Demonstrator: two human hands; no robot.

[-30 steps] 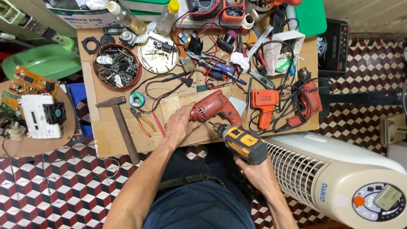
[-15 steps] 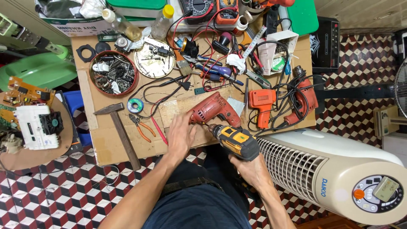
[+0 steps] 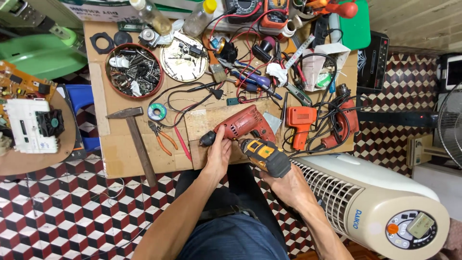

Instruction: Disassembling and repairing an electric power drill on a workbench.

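Matt red plastic drill (image 3: 243,126), glossy yellow-black plastic driver (image 3: 266,156) (scuffed), rough wooden board (image 3: 207,120), dull metal hammer head (image 3: 124,113)

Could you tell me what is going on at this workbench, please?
A seated person works at a cluttered cardboard-topped workbench. The left hand rests on the red corded electric drill lying on a wooden board, near its chuck. The right hand holds a yellow and black cordless drill beside it. A wooden-handled hammer and orange-handled pliers lie to the left.
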